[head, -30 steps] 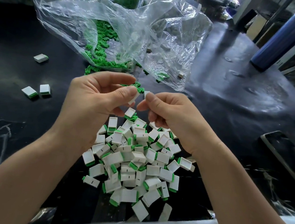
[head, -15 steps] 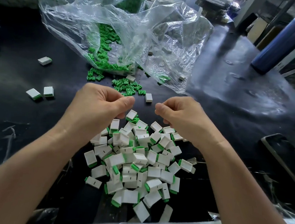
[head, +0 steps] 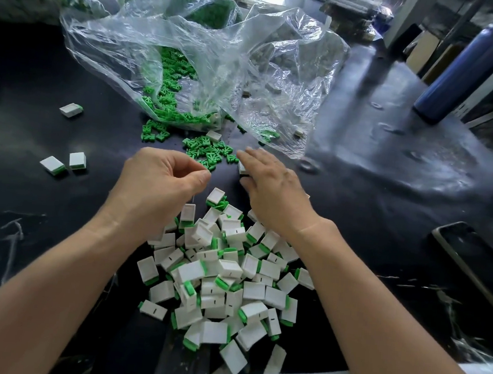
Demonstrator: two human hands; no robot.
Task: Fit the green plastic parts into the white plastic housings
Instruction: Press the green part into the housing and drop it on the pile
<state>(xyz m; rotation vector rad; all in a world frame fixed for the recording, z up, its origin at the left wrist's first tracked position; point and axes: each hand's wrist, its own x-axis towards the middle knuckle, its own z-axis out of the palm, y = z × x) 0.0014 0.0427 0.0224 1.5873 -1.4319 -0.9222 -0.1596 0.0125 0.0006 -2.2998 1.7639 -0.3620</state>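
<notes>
A heap of white housings [head: 226, 276], most showing a green edge, lies on the dark table between my forearms. Beyond it sits a small scatter of loose green parts [head: 209, 151]. My right hand [head: 272, 183] reaches forward with its fingers straight; a lone white housing [head: 242, 167] sits between its fingertips and thumb. Just left of it, my left hand [head: 162, 186] hovers above the heap's far edge, fingers curled and thumb against forefinger, with nothing visible in it.
A crumpled clear plastic bag [head: 248, 69] at the back spills more green parts [head: 170, 89]. Stray fitted housings lie at left [head: 71, 110] [head: 77, 160] [head: 53, 165]. A blue bottle [head: 461, 71] stands far right, and a dark flat phone-like object [head: 469, 257] lies at right.
My hands, pinched together on a piece a second ago, came apart and lowered. The right hand then moved forward to the lone housing; the left stayed above the heap.
</notes>
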